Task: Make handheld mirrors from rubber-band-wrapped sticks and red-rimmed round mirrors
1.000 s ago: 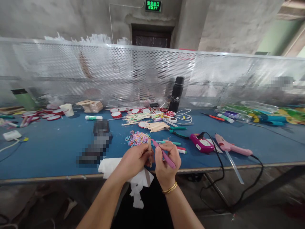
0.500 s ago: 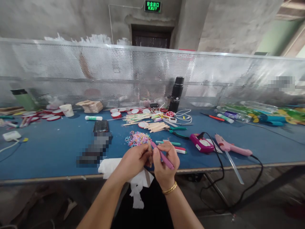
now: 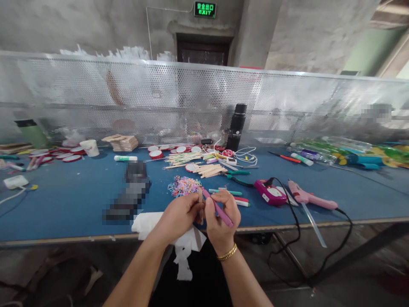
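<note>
My left hand [image 3: 181, 214] is closed, pinching a wooden craft stick [image 3: 200, 196] upright between thumb and fingers. A purple-pink marker [image 3: 225, 216] sits in my closed right hand [image 3: 232, 209], held like a pen. Its tip end meets or nearly meets the upper part of the stick; the exact contact is too small to tell. Just beyond my hands lies a heap of small colourful rubber bands [image 3: 185, 186]. Green and red markers [image 3: 242, 201] rest beside my right hand. White tissue [image 3: 145, 222] is under my left wrist, hanging over the table edge.
Loose craft sticks [image 3: 211, 170], pliers [image 3: 239, 172], red-rimmed discs [image 3: 156, 154] and a black bottle [image 3: 237, 128] stand farther back. To the right are a magenta box [image 3: 271, 192] and a pink glue gun [image 3: 311, 198] with a trailing cord. A blurred dark object [image 3: 129, 198] lies left.
</note>
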The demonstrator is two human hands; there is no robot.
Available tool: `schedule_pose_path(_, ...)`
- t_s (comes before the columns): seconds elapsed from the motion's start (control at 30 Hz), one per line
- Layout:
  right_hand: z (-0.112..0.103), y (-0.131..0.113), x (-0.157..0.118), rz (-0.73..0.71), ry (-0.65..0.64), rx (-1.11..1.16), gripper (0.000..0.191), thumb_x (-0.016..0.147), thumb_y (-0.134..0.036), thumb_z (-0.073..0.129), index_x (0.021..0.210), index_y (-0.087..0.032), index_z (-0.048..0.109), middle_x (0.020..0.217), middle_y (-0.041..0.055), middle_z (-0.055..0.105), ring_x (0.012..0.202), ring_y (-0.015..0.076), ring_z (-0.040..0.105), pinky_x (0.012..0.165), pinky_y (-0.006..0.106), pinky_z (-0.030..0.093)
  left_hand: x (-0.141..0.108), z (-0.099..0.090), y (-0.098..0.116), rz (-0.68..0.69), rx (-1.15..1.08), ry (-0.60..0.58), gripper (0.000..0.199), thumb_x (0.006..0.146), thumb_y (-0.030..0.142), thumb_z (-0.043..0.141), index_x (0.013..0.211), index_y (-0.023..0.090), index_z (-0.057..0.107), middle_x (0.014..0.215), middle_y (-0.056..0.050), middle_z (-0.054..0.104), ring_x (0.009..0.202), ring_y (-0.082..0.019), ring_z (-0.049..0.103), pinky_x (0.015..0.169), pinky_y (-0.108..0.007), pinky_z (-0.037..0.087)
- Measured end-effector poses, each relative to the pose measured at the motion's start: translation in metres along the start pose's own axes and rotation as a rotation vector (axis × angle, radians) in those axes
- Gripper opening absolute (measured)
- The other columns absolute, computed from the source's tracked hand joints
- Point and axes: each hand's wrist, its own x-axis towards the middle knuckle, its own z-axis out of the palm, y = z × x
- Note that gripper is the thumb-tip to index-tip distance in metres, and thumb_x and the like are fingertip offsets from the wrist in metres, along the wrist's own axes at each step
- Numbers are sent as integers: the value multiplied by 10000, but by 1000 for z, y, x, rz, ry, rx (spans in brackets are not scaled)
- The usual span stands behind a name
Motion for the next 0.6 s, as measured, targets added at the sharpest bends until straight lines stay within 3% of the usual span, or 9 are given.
schedule_pose_path(0.6,1,-1,1,-30,-19,8,108,905,-129,627,929,-226,584,770,-24,642,740,166,656,920,467,555,-1,0,0,18,2,2,213,1002,266,470,831,218,588,729,24,655,663,-148,598,634,-255,422)
